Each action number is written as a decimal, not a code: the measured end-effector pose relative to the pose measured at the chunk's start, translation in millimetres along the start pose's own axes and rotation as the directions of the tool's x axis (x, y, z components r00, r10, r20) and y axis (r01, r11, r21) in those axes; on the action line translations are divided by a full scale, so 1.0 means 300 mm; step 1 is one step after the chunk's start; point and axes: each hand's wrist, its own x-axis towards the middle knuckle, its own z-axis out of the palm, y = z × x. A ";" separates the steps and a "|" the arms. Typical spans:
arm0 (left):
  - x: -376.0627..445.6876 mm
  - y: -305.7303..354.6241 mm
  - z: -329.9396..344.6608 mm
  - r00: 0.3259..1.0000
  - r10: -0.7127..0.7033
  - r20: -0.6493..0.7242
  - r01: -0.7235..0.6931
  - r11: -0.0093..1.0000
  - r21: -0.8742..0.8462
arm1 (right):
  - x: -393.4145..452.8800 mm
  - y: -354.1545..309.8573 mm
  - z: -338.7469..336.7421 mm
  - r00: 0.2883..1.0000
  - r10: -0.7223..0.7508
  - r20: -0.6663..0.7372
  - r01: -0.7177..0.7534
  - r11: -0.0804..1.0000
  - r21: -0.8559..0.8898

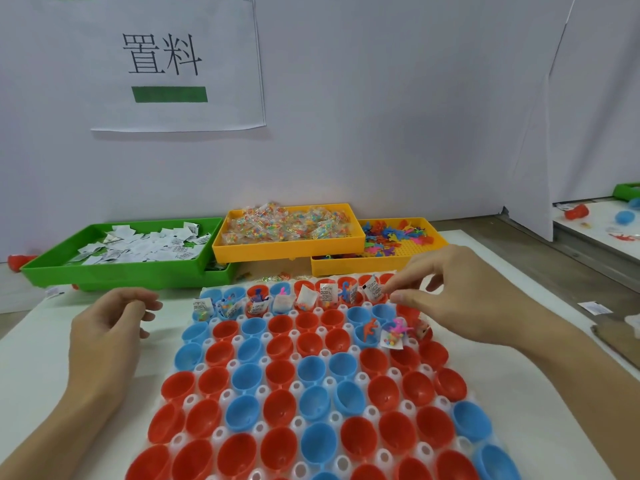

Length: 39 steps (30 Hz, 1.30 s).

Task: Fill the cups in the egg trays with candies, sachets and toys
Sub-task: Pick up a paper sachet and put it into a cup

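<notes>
I see the egg tray (325,355) flat on the white table (41,358), packed with red and blue cups. Landmark is the tray. Cups in its far row hold white sachets (325,292), candy packets and small toys. One row nearer me, by the tray's right edge, a blue cup holds an orange toy (370,329), and the cup beside it has a candy packet (392,339) with a pink toy (401,326) on top. Other cups look empty.

My right hand (460,296) hovers over the tray's far right corner, fingers loosely bent, thumb and forefinger close together near a sachet; I cannot tell if it pinches anything. My left hand (107,327) hangs just off the tray's left side over the table, fingers loosely curled, holding nothing I can see.

Beyond the tray: a green bin (114,271) of white sachets at far left, a yellow bin (277,251) of candy packets straight behind, a second yellow bin (398,263) of coloured toys at far right. A paper sign (166,64) hangs on the wall behind the bins.
</notes>
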 end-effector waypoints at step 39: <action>0.001 -0.012 -0.001 1.000 0.001 0.030 -0.002 0.999 0.032 | -0.013 -0.021 0.041 0.992 0.033 0.123 -0.009 0.981 -0.192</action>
